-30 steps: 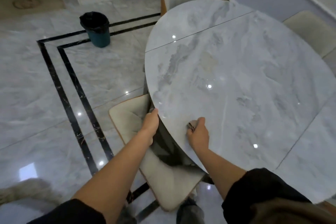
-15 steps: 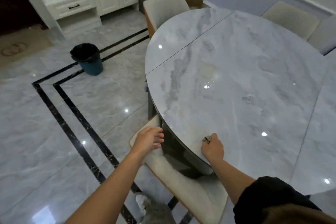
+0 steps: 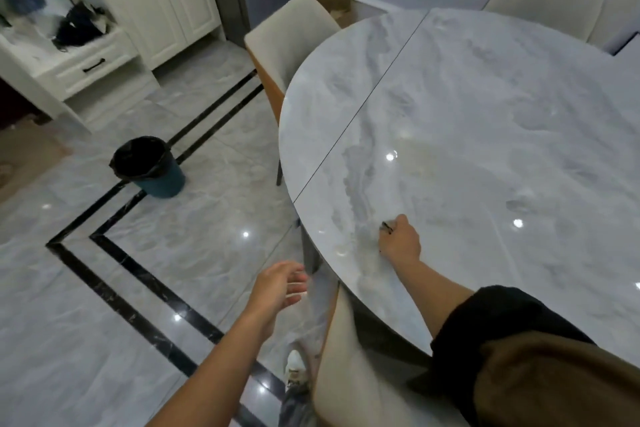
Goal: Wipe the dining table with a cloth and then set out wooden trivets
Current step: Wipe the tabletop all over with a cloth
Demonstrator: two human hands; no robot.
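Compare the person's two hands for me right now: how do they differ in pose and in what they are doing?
The right hand rests on the grey marble-patterned table top, closed in a grip on a small dark-edged item, possibly the cloth; the left hand hangs in the air beside the table edge, above the floor. The right hand's fingers are curled shut; the left hand's fingers are spread open and hold nothing. Both forearms are bare, with dark sleeves pushed up.

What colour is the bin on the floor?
The bin is teal, lined with a black bag. The head view shows it.

No text, label, brand, number or sign can be read anywhere in view
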